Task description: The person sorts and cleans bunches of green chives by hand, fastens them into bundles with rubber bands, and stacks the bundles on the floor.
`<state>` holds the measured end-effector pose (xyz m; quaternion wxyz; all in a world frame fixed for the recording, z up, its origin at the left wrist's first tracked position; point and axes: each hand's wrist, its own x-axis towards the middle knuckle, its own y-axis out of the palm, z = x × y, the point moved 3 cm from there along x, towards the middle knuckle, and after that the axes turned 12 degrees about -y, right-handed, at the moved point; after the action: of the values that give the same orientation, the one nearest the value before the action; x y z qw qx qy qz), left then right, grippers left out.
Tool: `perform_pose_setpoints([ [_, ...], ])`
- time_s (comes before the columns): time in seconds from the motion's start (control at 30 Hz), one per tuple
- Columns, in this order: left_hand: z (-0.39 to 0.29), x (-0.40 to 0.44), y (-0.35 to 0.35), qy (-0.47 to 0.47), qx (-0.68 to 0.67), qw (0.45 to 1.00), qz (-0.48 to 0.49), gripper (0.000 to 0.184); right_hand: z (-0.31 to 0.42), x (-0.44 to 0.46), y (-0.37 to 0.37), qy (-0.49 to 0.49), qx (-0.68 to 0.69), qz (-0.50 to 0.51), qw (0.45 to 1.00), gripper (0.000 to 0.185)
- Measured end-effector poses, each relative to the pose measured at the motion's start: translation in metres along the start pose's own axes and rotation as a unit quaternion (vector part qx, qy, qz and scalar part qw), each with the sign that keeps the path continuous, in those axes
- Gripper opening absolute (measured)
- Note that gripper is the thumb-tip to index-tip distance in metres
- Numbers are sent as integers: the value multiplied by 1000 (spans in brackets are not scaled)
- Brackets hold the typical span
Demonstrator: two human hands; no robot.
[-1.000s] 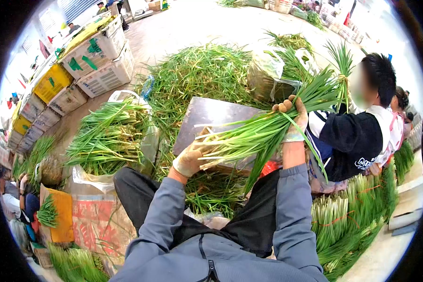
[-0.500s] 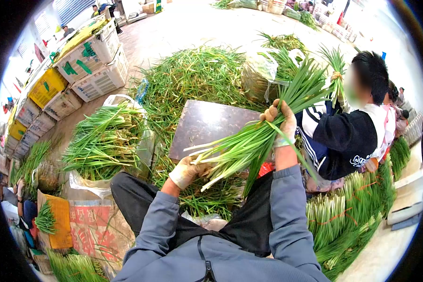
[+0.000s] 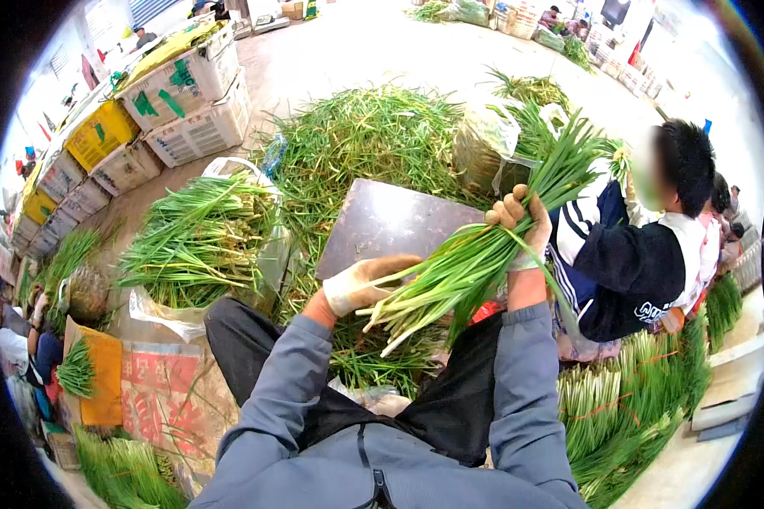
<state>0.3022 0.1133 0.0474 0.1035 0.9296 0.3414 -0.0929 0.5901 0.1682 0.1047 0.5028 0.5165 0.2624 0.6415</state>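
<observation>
A bunch of garlic chives (image 3: 475, 263) slants across my lap, with green leaf tips up to the right and pale stem ends toward the lower left. My right hand (image 3: 522, 225), in a glove with bare fingertips, is wrapped round its middle. My left hand (image 3: 367, 284), gloved the same way, lies beside the pale stem ends with its fingers stretched out. Behind the bunch is a dark flat board (image 3: 390, 220), and below it loose chives (image 3: 382, 360) lie between my knees.
A big heap of loose chives (image 3: 365, 144) lies beyond the board. Chives in an open bag (image 3: 199, 242) stand at left, near stacked crates (image 3: 199, 127). A co-worker (image 3: 637, 263) sits close at right, beside rows of tied bundles (image 3: 628, 390).
My left hand's fingers, curled at the stem ends before, have straightened out. The right hand keeps its hold on the bunch. The whole view has shifted slightly, and the co-worker's bunch is lower.
</observation>
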Motion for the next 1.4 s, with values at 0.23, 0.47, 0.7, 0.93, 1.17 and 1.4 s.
perform_pose_setpoints([
  [0.23,7,6,45,33,-80,996,-29,51,11,-5,0,14,-18,23,999,28],
  [0.47,129,-46,-51,-314,528,751,-242,45,28,-17,19,-34,-55,113,992,31],
  [0.7,-28,3,28,14,-41,996,-84,66,-24,-24,25,58,-60,114,990,36],
  [0.93,-1,43,48,31,-146,971,-188,29,-35,-28,23,67,-60,85,992,34],
  [1.17,65,27,-8,147,-657,717,-183,24,-2,-18,15,10,-55,93,994,27],
  [1.4,297,-30,-119,-374,294,816,-329,46,63,-15,32,-77,59,117,988,24],
])
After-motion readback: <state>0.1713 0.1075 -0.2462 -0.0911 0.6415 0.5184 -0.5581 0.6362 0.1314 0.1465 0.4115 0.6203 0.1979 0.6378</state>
